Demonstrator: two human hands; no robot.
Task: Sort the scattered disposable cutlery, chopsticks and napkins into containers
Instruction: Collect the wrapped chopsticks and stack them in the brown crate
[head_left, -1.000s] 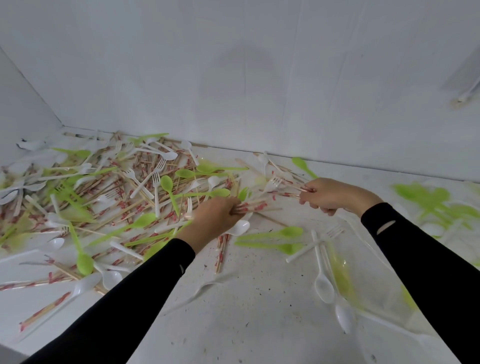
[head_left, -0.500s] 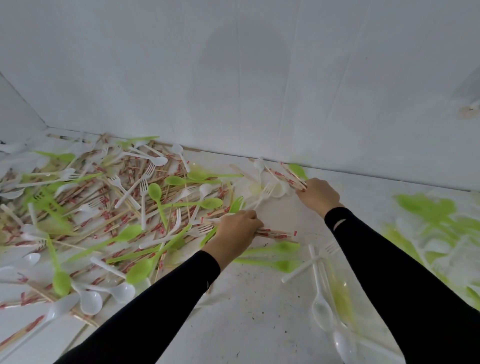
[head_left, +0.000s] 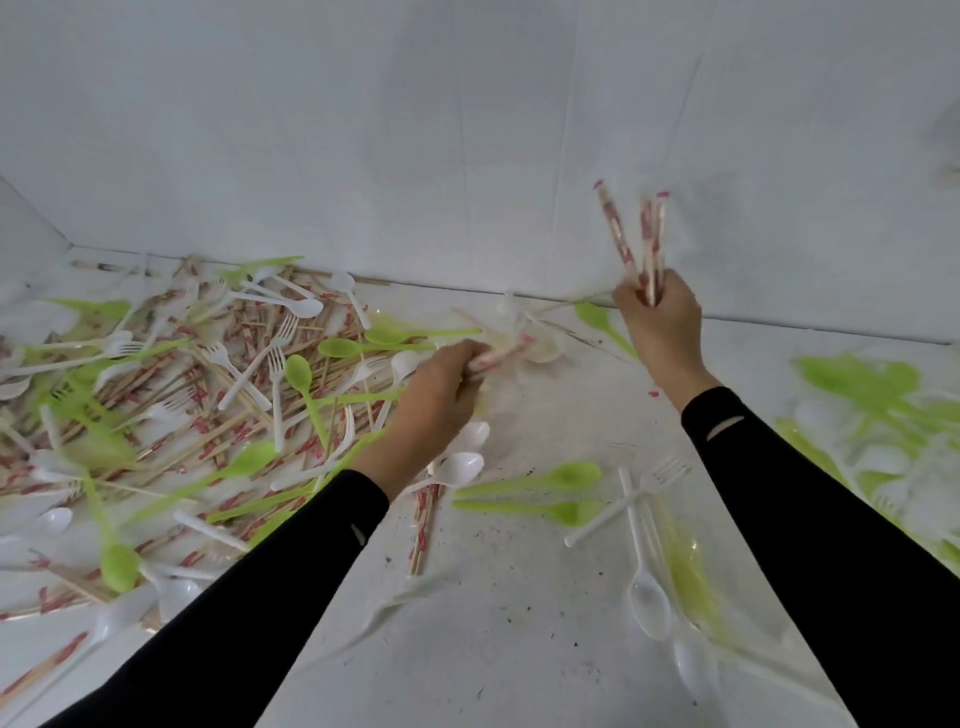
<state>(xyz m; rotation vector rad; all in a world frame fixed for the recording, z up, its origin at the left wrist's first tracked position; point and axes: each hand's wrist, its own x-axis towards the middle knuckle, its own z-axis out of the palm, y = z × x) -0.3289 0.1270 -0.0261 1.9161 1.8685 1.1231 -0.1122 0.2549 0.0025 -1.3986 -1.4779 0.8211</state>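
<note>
A big heap of mixed cutlery (head_left: 208, 395) covers the left of the white surface: green spoons, white forks and spoons, red-printed wrapped chopsticks. My right hand (head_left: 660, 322) is raised near the back wall and grips a bunch of wrapped chopsticks (head_left: 631, 239) that point upward. My left hand (head_left: 441, 395) hovers low at the heap's right edge and holds wrapped chopsticks (head_left: 501, 353) that stick out to the right.
Two green spoons (head_left: 540, 491) and a crossed white fork and spoon (head_left: 631, 499) lie at centre right. A clear plastic bag (head_left: 883, 415) with green and white cutlery sits at the far right. White walls (head_left: 467, 156) close the back and left.
My right hand has lifted its chopsticks from the surface up against the back wall. My left hand has moved right and slightly back, still holding chopsticks.
</note>
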